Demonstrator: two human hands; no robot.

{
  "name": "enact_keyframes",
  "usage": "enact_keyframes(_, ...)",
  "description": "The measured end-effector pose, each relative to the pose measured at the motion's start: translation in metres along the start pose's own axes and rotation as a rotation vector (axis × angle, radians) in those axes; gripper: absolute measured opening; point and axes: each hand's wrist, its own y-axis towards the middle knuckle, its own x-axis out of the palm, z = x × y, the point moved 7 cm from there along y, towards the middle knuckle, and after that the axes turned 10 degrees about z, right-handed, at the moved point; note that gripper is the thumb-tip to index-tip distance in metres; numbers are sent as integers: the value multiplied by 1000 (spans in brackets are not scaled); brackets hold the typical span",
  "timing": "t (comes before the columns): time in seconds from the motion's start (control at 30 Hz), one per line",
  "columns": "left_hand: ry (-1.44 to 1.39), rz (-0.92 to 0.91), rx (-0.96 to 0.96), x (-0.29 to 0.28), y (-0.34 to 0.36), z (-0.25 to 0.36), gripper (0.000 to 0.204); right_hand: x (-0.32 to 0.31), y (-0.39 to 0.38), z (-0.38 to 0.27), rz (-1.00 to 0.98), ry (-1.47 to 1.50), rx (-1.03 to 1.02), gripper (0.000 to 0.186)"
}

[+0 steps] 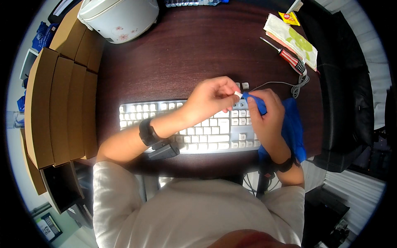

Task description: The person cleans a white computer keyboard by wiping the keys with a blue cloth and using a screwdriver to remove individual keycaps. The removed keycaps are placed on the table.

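Observation:
A white keyboard [206, 138] lies across the table in front of me. Above its upper right part, my left hand [213, 97] pinches a small white keycap [238, 94] between thumb and fingers. My right hand [268, 113] grips a bunched blue cloth [258, 103], whose tip touches or nearly touches the keycap. More blue fabric [293, 124] hangs down beside my right wrist; I cannot tell if it is the same piece. Just beyond the keyboard rests a loose keycap [245, 85], with another partly hidden by my left fingers. Dark bare switches [242, 105] show below my hands.
Brown cardboard boxes [62, 111] line the left edge. At the back left stands a white rice cooker [120, 20], with a plastic bottle [194, 2] beside it. A screwdriver [289, 60], a coiled cable [298, 86] and a green-and-white packet [295, 39] lie at the right.

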Motion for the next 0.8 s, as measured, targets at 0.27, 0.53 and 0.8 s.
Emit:
enact_keyframes(0.27,87,17,-71,0,-1,3,12,-1,0,-4,-2,-16,-6,14)
enact_keyframes(0.53,13,48,-91,-4,0,-3,12,5,-2,-8,-55,-38,-75,15)
enact_keyframes(0.8,-142,51,-57,-6,3,-3,11,14,-5,-14,-202,-39,-148,15)
